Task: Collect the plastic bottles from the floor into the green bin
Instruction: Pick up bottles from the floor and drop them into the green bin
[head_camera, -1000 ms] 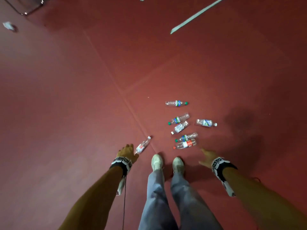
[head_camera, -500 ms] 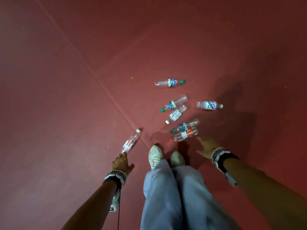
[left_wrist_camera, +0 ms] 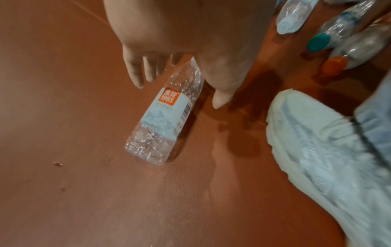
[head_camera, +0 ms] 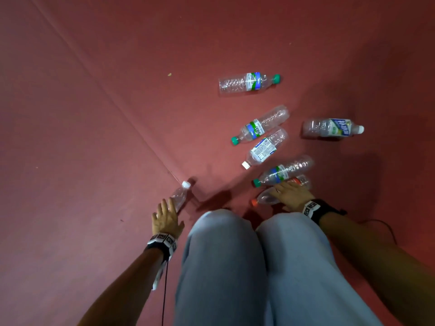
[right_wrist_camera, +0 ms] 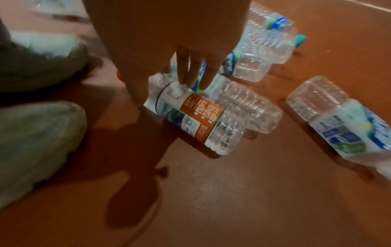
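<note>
Several clear plastic bottles lie on the red floor (head_camera: 94, 161). My left hand (head_camera: 170, 210) hovers spread over a lone white-capped bottle (head_camera: 180, 195). In the left wrist view its fingers (left_wrist_camera: 137, 75) and thumb straddle this orange-and-white-labelled bottle (left_wrist_camera: 162, 115) without closing on it. My right hand (head_camera: 280, 192) is on the orange-capped bottle (head_camera: 264, 198). In the right wrist view its fingers (right_wrist_camera: 190, 73) drape over the top of this bottle (right_wrist_camera: 196, 117) and the thumb sits on the near side. The bottle still lies on the floor. The green bin is out of view.
Just beyond my right hand lies a green-capped bottle (head_camera: 284, 170). Further out are a white-capped one (head_camera: 266, 148), two green-capped ones (head_camera: 261, 124) (head_camera: 249, 82) and one to the right (head_camera: 334, 127). My knees (head_camera: 226, 255) and white shoes (left_wrist_camera: 317, 142) are between my arms.
I have crouched low, so the bottles look closer. My right hand has come down onto the orange-capped bottle. My left hand has reached forward over the lone white-capped bottle.
</note>
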